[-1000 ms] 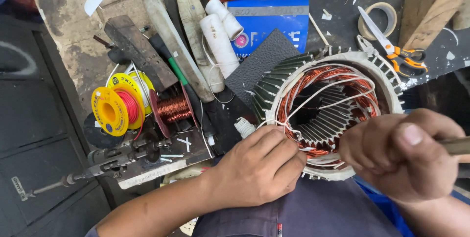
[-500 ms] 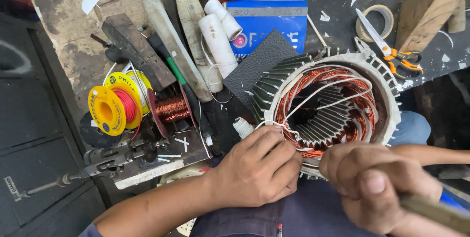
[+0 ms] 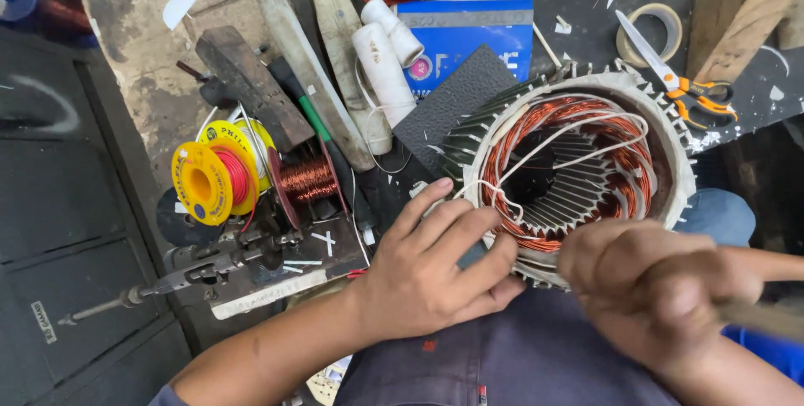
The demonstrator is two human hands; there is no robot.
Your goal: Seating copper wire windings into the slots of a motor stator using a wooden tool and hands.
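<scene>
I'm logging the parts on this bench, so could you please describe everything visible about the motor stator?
The motor stator is a round, pale finned metal housing lying open end up at the bench edge. Copper windings ring its slotted bore, with white cord tied over them. The left hand rests its fingers on the near rim; the right hand is beside it.

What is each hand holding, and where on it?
Left hand presses the motor stator at its near rim. Right hand grips a wooden handle near its end.

Glossy copper wire fills a finned grey metal motor shell (image 3: pixel 578 180), near a shiny yellow plastic spool (image 3: pixel 205 181), matt white plastic pipes (image 3: pixel 385 58) and a rough wooden block (image 3: pixel 737 16).
</scene>
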